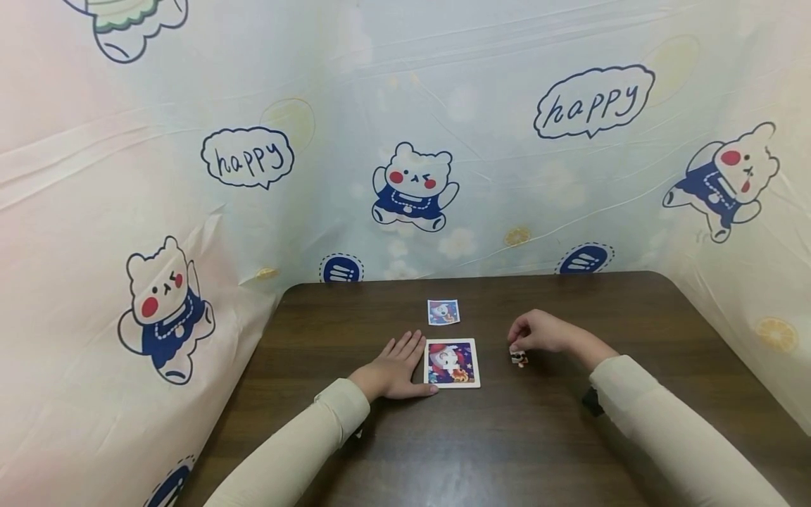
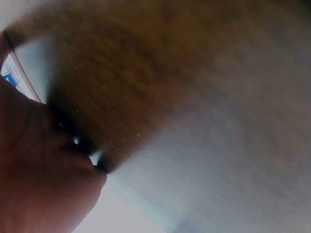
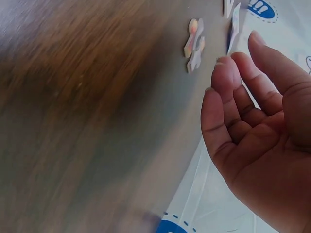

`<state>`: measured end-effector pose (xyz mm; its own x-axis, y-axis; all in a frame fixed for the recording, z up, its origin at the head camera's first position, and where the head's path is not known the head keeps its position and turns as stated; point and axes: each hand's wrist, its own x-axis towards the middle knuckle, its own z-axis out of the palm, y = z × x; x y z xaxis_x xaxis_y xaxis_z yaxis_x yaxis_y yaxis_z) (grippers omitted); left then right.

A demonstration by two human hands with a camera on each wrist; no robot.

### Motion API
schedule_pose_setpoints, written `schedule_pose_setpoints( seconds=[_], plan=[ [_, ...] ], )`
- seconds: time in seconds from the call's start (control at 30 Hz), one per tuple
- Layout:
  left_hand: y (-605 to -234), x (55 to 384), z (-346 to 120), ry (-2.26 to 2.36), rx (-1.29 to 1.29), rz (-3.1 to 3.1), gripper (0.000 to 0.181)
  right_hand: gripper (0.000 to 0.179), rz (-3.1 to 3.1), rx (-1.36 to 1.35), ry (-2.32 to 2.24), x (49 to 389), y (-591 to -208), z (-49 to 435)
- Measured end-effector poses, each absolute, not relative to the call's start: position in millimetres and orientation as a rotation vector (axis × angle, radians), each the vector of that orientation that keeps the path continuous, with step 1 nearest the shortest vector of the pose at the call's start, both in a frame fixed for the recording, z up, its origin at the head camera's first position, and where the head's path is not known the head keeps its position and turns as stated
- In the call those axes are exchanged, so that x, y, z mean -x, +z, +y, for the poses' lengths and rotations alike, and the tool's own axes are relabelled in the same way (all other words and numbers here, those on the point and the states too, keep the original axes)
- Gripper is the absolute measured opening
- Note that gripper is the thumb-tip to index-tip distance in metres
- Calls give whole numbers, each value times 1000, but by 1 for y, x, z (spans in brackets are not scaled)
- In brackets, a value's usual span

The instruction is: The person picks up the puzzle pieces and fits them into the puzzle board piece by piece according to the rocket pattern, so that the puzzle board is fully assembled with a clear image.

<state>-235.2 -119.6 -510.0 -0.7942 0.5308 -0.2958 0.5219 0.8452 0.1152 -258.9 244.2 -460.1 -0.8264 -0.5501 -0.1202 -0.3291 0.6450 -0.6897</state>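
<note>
A square jigsaw puzzle in a white frame (image 1: 478, 362) lies on the table, showing a white figure with red on a purple ground; pale patches show near its middle. My left hand (image 1: 395, 370) rests palm down along the frame's left side, fingers straight, thumb at the lower left corner. In the left wrist view the palm (image 2: 43, 179) shows, with much of the view blurred. My right hand (image 1: 538, 332) is over a few loose puzzle pieces (image 1: 519, 359). In the right wrist view, its fingers bend loosely with the thumb apart, and the pieces (image 3: 195, 44) lie beyond the fingertips.
A small picture card (image 1: 443, 312) with a similar design lies behind the framed puzzle. The brown wooden table (image 1: 494, 451) is bordered at the back and sides by a printed cloth (image 1: 329, 176) with bears and lettering.
</note>
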Motion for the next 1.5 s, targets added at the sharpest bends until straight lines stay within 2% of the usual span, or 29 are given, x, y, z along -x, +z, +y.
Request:
schedule_pose_setpoints(
  seconds=[0.3, 0.63, 0.97, 1.33, 1.5],
  plan=[
    [-512, 236, -119, 49, -769, 2690, 120, 12, 2603, 606, -887, 260, -469, 247],
    [-509, 234, -118, 52, -758, 2695, 118, 24, 2659, 602, -807, 261, -477, 245],
    [-502, 231, -117, 28, -769, 2694, 116, 26, 2660, 628, -825, 261, -482, 242],
    [-499, 229, -116, -31, -778, 2701, 115, 15, 2637, 698, -922, 264, -473, 244],
    [-502, 231, -116, -29, -756, 2695, 116, 13, 2589, 641, -1007, 265, -468, 245]
  ],
)
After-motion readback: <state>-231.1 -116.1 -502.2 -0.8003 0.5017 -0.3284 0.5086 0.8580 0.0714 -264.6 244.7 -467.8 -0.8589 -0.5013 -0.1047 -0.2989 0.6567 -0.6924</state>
